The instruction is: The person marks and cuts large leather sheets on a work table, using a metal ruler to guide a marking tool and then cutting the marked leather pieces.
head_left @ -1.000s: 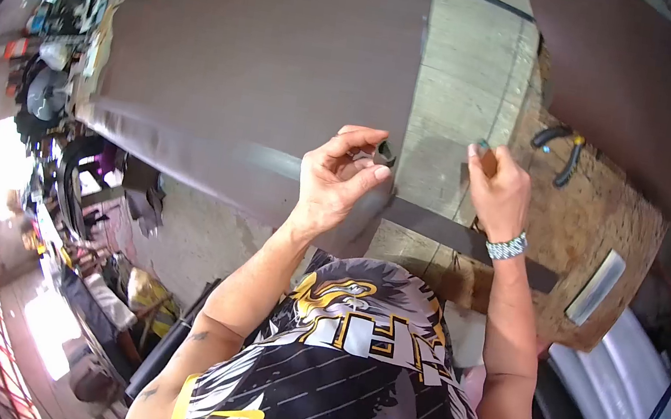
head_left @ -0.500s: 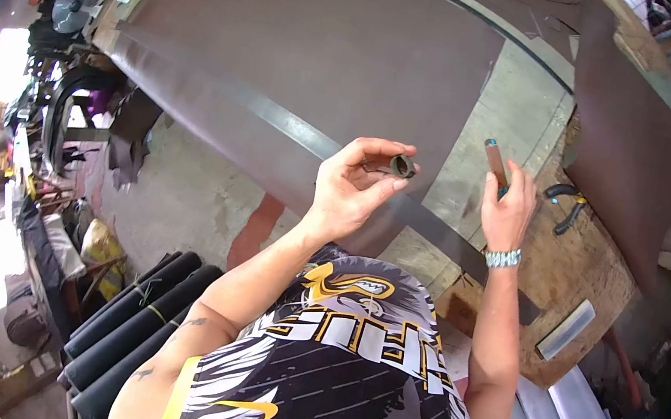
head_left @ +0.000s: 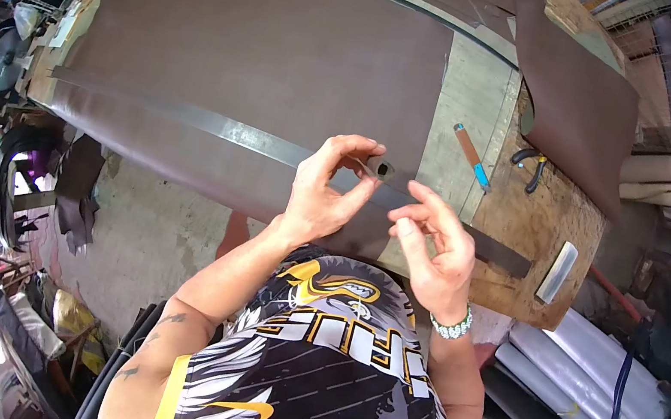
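Between the thumb and fingers of my left hand (head_left: 330, 187) is a small dark rolled piece (head_left: 382, 168), its hollow end facing right; its material is hard to make out. My right hand (head_left: 438, 251) is close by on the right, fingers curved and apart, holding nothing. Beyond it a brown-and-blue cutter knife (head_left: 471, 158) lies on the pale table surface. A long metal straightedge (head_left: 251, 137) rests under my left hand's side, across a big brown sheet (head_left: 265, 43) that looks like leather or vinyl.
Black-and-yellow pliers (head_left: 535, 170) and a pale flat block (head_left: 557, 273) lie on the wooden tabletop (head_left: 505, 291) to the right. A brown sheet (head_left: 576, 107) drapes over the far right corner. Wrapped rolls (head_left: 579, 376) stand below right; a fan (head_left: 5, 59) is at left.
My right hand has let go of the cutter knife, which now lies on the table, and has moved left toward the rolled piece. My left hand keeps its hold. The view has shifted.
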`<action>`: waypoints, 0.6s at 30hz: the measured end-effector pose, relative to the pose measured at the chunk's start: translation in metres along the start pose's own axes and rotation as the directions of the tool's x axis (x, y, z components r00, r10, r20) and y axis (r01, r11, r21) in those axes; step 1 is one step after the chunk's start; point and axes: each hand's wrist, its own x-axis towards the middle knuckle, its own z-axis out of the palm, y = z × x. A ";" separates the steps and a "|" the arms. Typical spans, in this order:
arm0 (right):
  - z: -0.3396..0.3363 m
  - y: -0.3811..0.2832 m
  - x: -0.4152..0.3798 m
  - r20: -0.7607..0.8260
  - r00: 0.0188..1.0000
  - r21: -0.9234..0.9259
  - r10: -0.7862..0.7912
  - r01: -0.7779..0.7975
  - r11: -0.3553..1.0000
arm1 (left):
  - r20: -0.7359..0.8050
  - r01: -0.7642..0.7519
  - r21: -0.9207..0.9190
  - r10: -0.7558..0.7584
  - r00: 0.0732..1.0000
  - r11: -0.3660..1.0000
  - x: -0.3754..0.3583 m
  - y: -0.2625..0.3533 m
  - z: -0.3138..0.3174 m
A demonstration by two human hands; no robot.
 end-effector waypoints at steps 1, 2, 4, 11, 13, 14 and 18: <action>0.010 -0.005 -0.001 0.009 1.000 -0.006 -0.007 0.007 1.000 | 0.040 -0.060 0.046 0.058 0.998 0.997 0.002 0.002 -0.008; 0.018 -0.012 -0.002 0.029 0.998 0.010 0.057 -0.057 0.998 | 0.082 -0.122 0.090 0.115 0.990 0.988 0.004 0.005 -0.015; 0.029 -0.019 -0.004 0.048 0.992 0.013 0.118 -0.119 0.993 | 0.163 -0.266 0.177 0.238 0.957 0.947 0.011 0.013 -0.025; 0.044 -0.023 -0.010 0.100 0.979 0.123 0.179 -0.191 0.974 | 0.427 -0.458 0.226 0.336 0.840 0.859 0.030 0.031 -0.058; 0.044 -0.025 -0.009 0.147 0.951 0.315 0.271 -0.305 0.899 | 0.491 -0.435 0.234 0.281 0.825 0.869 0.035 0.039 -0.065; 0.041 -0.022 -0.008 0.184 0.937 0.423 0.295 -0.347 0.837 | 0.519 -0.424 0.240 0.253 0.816 0.874 0.038 0.043 -0.069; 0.038 -0.016 -0.007 0.310 0.902 0.672 0.302 -0.432 0.601 | 0.587 -0.316 0.230 0.127 0.800 0.921 0.048 0.057 -0.074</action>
